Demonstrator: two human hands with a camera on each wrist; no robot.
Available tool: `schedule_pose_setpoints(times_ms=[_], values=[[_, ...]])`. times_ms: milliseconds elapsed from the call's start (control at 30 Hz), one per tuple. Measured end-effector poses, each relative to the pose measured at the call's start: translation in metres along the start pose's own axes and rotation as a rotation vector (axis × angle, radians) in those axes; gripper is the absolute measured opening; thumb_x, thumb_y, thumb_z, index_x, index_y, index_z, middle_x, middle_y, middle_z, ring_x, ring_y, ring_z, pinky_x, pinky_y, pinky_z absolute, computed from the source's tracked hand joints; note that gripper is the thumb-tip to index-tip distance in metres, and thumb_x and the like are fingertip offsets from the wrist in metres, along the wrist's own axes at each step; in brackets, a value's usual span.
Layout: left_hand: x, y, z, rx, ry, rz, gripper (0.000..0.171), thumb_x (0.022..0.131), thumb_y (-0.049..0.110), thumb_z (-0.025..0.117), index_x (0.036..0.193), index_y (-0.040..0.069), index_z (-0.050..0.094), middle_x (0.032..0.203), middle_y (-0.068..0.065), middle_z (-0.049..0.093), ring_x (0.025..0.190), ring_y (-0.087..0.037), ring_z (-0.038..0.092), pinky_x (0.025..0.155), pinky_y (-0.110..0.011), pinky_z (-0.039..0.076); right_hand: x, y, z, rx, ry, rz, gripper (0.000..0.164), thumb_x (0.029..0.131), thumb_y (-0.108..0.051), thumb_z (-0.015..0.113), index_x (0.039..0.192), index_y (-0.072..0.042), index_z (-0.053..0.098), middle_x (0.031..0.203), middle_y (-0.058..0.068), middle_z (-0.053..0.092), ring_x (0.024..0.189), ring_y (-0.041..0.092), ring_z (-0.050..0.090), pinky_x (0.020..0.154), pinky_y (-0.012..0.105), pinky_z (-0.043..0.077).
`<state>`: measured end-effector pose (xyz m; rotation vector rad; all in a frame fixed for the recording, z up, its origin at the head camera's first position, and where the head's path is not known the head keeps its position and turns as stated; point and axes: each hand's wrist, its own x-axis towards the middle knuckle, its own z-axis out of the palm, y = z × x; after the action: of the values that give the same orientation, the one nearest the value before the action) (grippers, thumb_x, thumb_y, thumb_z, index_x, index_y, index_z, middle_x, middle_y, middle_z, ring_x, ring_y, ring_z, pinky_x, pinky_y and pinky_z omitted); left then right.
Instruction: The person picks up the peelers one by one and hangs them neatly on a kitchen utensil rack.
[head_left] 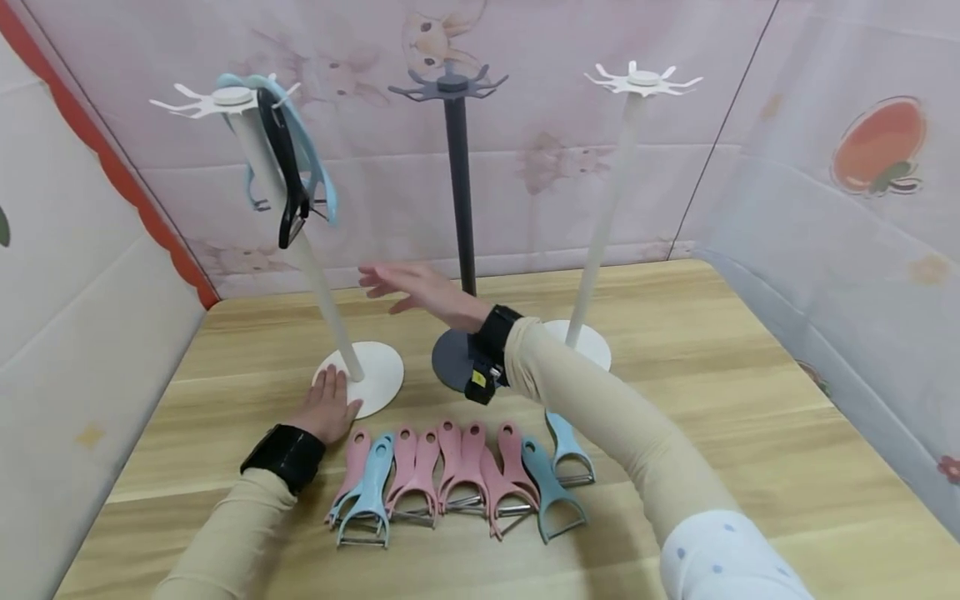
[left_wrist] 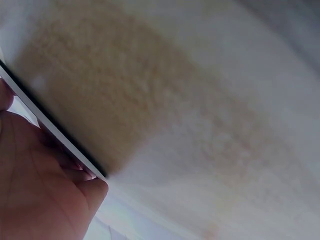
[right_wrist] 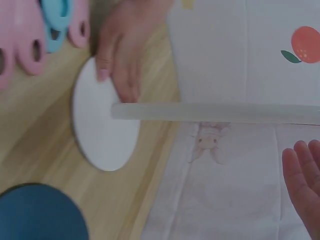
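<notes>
My left hand rests with outstretched fingers on the round white base of the left stand. In the left wrist view, the palm lies against that base's edge. Blue peelers and a black peeler hang from this stand's hooks. Between the left stand's white pole and the dark stand, my right hand is raised in the air, fingers extended and holding nothing. Its fingers show straight at the right edge of the right wrist view.
Several pink peelers and blue peelers lie in a row near the table's front. A dark stand is in the middle. To its right is another white stand, its base partly behind my right arm. Patterned cloth backs the table.
</notes>
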<state>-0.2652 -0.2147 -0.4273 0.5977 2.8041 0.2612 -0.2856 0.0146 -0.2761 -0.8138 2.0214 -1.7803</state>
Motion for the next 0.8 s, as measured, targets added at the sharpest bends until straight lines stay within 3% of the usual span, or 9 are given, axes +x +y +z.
schedule_pose_setpoints(times_ms=[300,533,700,800], values=[[0.008,-0.008,-0.003,0.002,0.026,0.008,0.061,0.097,0.02,0.036,0.13,-0.027,0.013,0.136,-0.045,0.004,0.127,-0.054,0.005,0.104,-0.057,0.011,-0.044,0.032,-0.012,-0.119,-0.051,0.088,0.043,0.1,-0.02,0.036,0.14,-0.005,0.034,0.133,0.013,0.046,0.117,0.018,0.047,0.092,0.037,0.042],[0.004,-0.023,-0.002,0.007,0.056,-0.007,0.061,0.097,0.019,0.036,0.129,-0.028,0.013,0.134,-0.047,0.005,0.126,-0.055,0.006,0.103,-0.057,0.012,-0.059,0.061,-0.024,-0.284,-0.062,0.19,0.05,0.096,-0.023,0.044,0.141,-0.004,0.031,0.137,0.014,0.042,0.123,0.02,0.043,0.096,0.034,0.039],[0.002,-0.028,-0.006,0.021,0.101,-0.036,0.06,0.096,0.018,0.038,0.128,-0.027,0.017,0.133,-0.047,0.009,0.125,-0.056,0.01,0.103,-0.057,0.015,-0.052,0.083,-0.034,-0.701,-0.048,0.246,0.06,0.094,-0.028,0.05,0.141,0.001,0.027,0.135,0.019,0.042,0.125,0.026,0.04,0.101,0.033,0.034],[0.001,-0.03,-0.008,0.031,0.13,-0.025,0.058,0.095,0.018,0.04,0.126,-0.027,0.021,0.132,-0.048,0.014,0.124,-0.056,0.015,0.103,-0.056,0.018,-0.047,0.093,-0.035,-1.007,-0.092,0.288,0.07,0.093,-0.035,0.051,0.141,0.006,0.021,0.141,0.023,0.031,0.131,0.029,0.029,0.105,0.036,0.026]])
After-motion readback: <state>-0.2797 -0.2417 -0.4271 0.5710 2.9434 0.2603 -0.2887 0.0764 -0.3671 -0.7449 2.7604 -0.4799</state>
